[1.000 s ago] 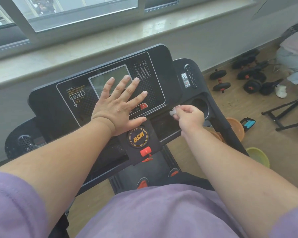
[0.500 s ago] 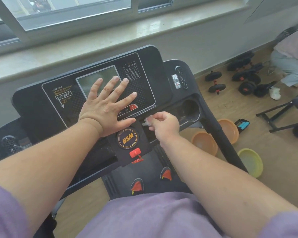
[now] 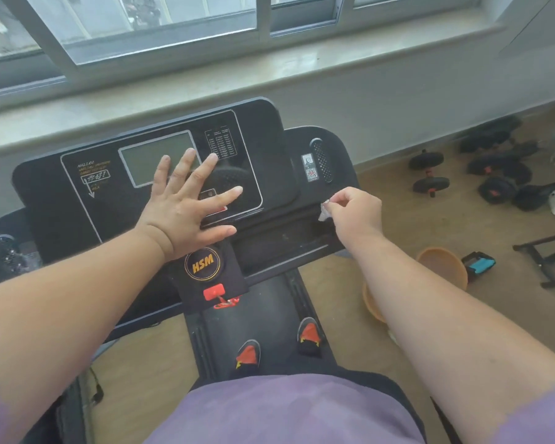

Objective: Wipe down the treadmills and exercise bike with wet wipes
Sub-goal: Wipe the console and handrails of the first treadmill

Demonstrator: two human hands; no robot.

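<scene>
1. Treadmill (image 3: 269, 149) directly ahead in the head view, black console tilted up under a grey window sill (image 3: 269, 75), belt running down toward a purple shirt at the bottom edge.
2. Left hand (image 3: 186, 206) laid flat on the console, fingers (image 3: 186, 161) straight and spread across the grey display (image 3: 141, 158), thumb out toward the right; released, gripping nothing.
3. Right hand (image 3: 356, 216) at the right end of the console, fingers curled, pinching a small crumpled wet wipe (image 3: 326, 211) against the ledge below the panel.
4. Round HSM badge (image 3: 203, 264) just below the left wrist, red safety key (image 3: 214, 291) beneath it.
5. Two red-and-black toes of shoes (image 3: 309, 333) down on the belt.
6. Containers on the wooden floor to the right: an orange bowl (image 3: 442, 264) near the right forearm, inside appearing bare; a second orange bowl (image 3: 370, 302) partly hidden behind the forearm, contents not discernible.
7. Blue-and-black object (image 3: 479, 262) just beside the first bowl; black dumbbells (image 3: 430, 174) farther back near the wall.
</scene>
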